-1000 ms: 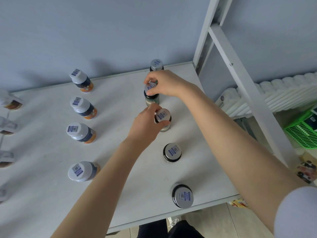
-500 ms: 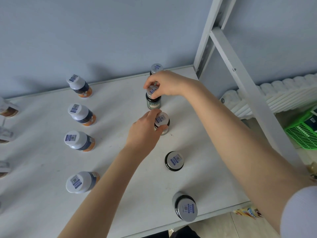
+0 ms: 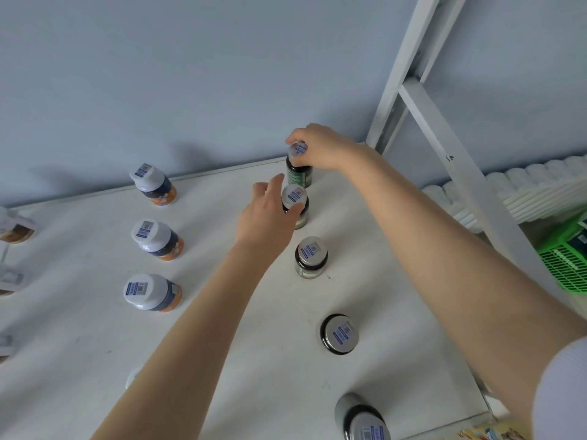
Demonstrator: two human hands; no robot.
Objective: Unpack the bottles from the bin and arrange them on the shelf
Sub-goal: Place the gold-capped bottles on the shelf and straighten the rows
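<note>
A: On the white shelf [image 3: 222,344], seen from above, what are the hands doing?

B: The right hand [image 3: 320,147] pinches the cap of a dark green bottle [image 3: 298,174] at the back, close to the wall. The left hand [image 3: 266,217] has loosened. Half a second ago its fingers wrapped the next bottle [image 3: 295,206]; now they are spread, the thumb only brushing its side.

A: So that bottle is set down?

B: It looks so, standing upright on the shelf just in front of the green one. The right hand's bottle has moved back towards the wall and seems to rest there, though its base is partly hidden, so I cannot be sure.

A: Where are the others?

B: Three more dark bottles continue the column towards the front edge. Left of it, well apart, three white-capped bottles [image 3: 157,239] form a second column. The green bin [image 3: 565,268] sits below, beyond the shelf's right side.

A: Meaning?

B: This pair is nearly placed; both hands should soon be free for more.
</note>
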